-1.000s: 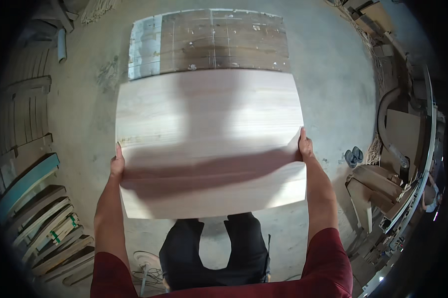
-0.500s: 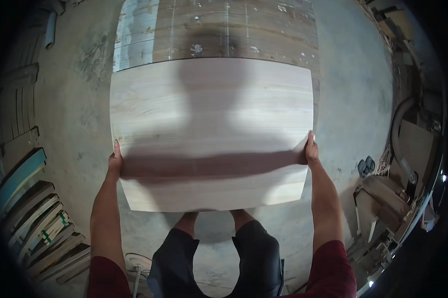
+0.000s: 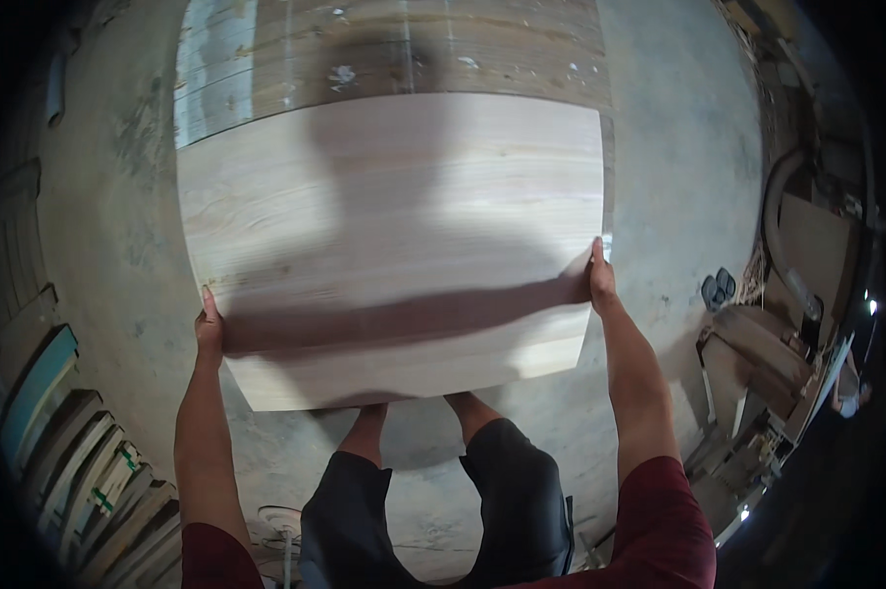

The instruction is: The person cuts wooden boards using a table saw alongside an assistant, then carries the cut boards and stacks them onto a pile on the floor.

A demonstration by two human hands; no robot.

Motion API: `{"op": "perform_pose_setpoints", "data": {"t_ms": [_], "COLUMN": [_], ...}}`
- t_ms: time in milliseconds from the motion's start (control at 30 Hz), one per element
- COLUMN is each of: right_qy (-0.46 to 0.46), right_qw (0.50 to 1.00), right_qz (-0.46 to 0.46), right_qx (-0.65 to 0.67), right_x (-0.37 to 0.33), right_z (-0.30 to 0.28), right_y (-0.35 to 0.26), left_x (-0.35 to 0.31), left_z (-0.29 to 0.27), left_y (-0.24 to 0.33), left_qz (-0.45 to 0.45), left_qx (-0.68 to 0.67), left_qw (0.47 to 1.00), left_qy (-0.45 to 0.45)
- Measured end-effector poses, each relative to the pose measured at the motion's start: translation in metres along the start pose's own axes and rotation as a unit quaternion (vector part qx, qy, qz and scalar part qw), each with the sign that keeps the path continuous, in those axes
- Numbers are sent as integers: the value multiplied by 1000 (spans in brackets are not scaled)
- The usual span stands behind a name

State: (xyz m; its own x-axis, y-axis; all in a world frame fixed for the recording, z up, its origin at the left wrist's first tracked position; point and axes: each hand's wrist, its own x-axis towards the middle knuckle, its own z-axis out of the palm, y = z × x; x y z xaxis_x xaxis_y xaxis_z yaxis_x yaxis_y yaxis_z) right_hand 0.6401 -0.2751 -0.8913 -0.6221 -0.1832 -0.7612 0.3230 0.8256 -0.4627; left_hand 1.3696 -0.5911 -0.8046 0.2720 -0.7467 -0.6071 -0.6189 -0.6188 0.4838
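Note:
Between my two hands is a wide, pale wooden panel (image 3: 394, 226), broad and flat, with a shadow falling across it. My left hand (image 3: 208, 326) grips its left edge, thumb laid along the top and the other fingers hidden below. On the opposite edge, a little farther from me, my right hand (image 3: 601, 279) holds on in the same way. The panel's far part overlaps a worn plank tabletop (image 3: 521, 49) marked with white spots. Its near edge reaches out over the floor in front of my legs.
Curved wooden pieces (image 3: 100, 471) are stacked at the lower left, beside a teal-edged one (image 3: 39, 378). To the right lie dark slippers (image 3: 719, 288), brown boards (image 3: 757, 358) and a grey hose (image 3: 779, 211). A round-based stand (image 3: 282, 520) is near my left leg.
The panel and both hands have shifted left in the view and tilted slightly, the right side now farther up. My grip on both edges stays the same.

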Motion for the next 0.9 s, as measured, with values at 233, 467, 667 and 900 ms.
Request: {"op": "perform_pose_setpoints", "data": {"t_ms": [233,467,667,900], "right_qy": [23,35,-68,-42], "right_qw": [999,999,995,992], "right_qz": [19,-1,70,-38], "right_qx": [-17,-10,34,-110], "right_x": [-5,-16,-32,-17], "right_z": [-1,-8,-9,-19], "right_y": [-26,-38,-73,-55], "left_x": [7,4,7,-16], "left_z": [-11,6,-32,4], "left_y": [-5,-6,1,27], "left_qz": [-38,-26,-92,-36], "left_qx": [-125,-64,88,219], "left_qw": [990,998,992,975], "left_qy": [-50,-11,-12,29]}}
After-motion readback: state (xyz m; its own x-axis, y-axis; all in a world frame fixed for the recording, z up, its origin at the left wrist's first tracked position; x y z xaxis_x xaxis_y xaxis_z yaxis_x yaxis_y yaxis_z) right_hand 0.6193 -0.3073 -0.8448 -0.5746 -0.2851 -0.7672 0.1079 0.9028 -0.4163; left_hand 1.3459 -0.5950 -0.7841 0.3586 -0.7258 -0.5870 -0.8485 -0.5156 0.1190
